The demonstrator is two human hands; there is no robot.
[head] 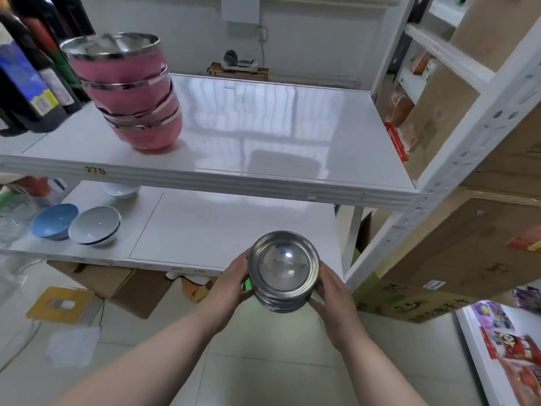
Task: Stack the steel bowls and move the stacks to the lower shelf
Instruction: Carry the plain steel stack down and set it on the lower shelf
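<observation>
A stack of steel bowls (283, 271) hangs in the air in front of the lower shelf (205, 227), just past its front edge. My left hand (231, 285) grips the stack's left side and my right hand (330, 294) grips its right side. A leaning stack of pink bowls with steel rims (131, 95) stands on the upper shelf (263, 127) at the left.
A blue bowl (54, 221) and a white bowl (95, 225) lie on the lower shelf's left part, another white bowl (120, 189) behind them. Dark bottles (32, 68) stand at the upper left. Cardboard boxes (468, 244) fill the right; the white shelf post (439, 177) runs diagonally.
</observation>
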